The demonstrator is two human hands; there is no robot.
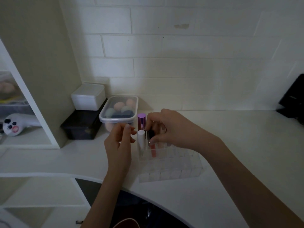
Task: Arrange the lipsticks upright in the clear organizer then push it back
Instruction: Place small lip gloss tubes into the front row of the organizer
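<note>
Right now the right hand (171, 127) sits over the back-left corner of the clear organizer (171, 168), fingers (152, 140) curled round a dark-capped lip gloss (153, 149), thumb low on the tube, pinching it upright. Its pink lower end shows inside a back-row cell. Just beside it on the left stands a white lipstick (141, 140), upright in the organizer's corner cell. Behind that one, a purple lipstick (141, 120) stands upright too; whether it is in a cell or just behind the organizer, I cannot tell.

Left hand (119, 145) hovers just left of the white lipstick, fingers loosely curled, holding nothing, fingertips close to the white cap but apart from it.

The organizer rests on the white desk (230, 162), near the curved front edge, well apart from the tiled wall (181, 63). At the back left, a lidded tub (119, 111) of makeup sponges sits next to a black box (82, 127) with a white box (88, 96) on top.
</note>
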